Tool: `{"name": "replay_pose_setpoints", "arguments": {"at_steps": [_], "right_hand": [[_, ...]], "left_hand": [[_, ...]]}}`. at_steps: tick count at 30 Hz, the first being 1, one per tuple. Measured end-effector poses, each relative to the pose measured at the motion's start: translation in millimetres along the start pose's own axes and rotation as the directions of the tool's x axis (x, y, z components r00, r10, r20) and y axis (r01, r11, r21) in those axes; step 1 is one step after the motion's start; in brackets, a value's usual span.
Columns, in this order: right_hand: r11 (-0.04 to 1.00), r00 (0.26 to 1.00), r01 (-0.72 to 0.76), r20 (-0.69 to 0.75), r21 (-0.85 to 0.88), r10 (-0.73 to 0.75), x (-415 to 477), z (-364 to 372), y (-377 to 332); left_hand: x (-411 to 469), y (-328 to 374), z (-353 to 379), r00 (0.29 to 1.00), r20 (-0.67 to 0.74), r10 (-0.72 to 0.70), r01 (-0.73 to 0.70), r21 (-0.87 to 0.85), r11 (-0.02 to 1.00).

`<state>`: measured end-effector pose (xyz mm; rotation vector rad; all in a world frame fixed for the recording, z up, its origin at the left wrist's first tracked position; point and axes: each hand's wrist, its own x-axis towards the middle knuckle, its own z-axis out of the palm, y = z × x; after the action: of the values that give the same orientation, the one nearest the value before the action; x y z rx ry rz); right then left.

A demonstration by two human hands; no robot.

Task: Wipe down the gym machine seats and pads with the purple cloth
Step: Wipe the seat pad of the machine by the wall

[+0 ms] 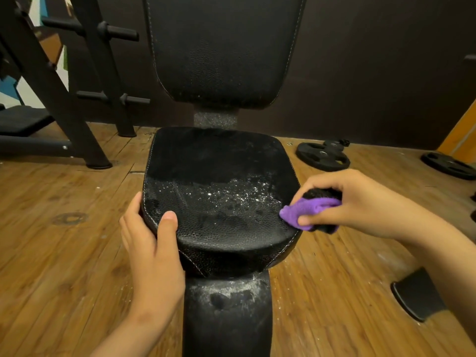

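Note:
A black padded gym seat [219, 181] fills the middle, with white dusty specks across its centre and right side. Above it stands the black back pad [221, 47]. My left hand [152, 243] grips the seat's front-left edge, thumb on top. My right hand [360, 202] holds the bunched purple cloth [306, 211] against the seat's right edge. The cloth shows a dark underside inside my fingers.
The black frame post [226, 318] below the seat is dusty. A black rack with pegs [85, 81] stands at the left. Weight plates [323, 155] [449, 166] lie on the wooden floor at the right. A black machine foot [417, 295] sits near my right forearm.

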<state>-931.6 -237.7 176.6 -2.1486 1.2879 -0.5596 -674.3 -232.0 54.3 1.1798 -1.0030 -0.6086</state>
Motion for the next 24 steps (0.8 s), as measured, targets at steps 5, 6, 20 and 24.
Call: {"name": "replay_pose_setpoints", "arguments": {"at_steps": [5, 6, 20, 24], "right_hand": [[0.935, 0.949, -0.162, -0.309, -0.317, 0.06, 20.2, -5.3, 18.7], [0.939, 0.953, -0.136, -0.301, -0.315, 0.037, 19.2, -3.8, 16.9], [0.941, 0.953, -0.037, -0.295, -0.336, -0.068, 57.2, 8.8, 10.2], [0.986, 0.988, 0.152, 0.049, -0.062, -0.149, 42.1, 27.6, -25.6]], "left_hand": [[-0.8, 0.3, 0.1, 1.0, -0.001, 0.007, -0.007, 0.014, 1.0], [-0.7, -0.2, -0.4, 1.0, -0.001, 0.01, -0.01, 0.017, 1.0], [-0.3, -0.3, -0.5, 1.0, -0.013, 0.002, -0.002, 0.019, 1.0], [-0.5, -1.2, -1.0, 1.0, -0.013, 0.001, -0.001, 0.038, 0.999]]}}
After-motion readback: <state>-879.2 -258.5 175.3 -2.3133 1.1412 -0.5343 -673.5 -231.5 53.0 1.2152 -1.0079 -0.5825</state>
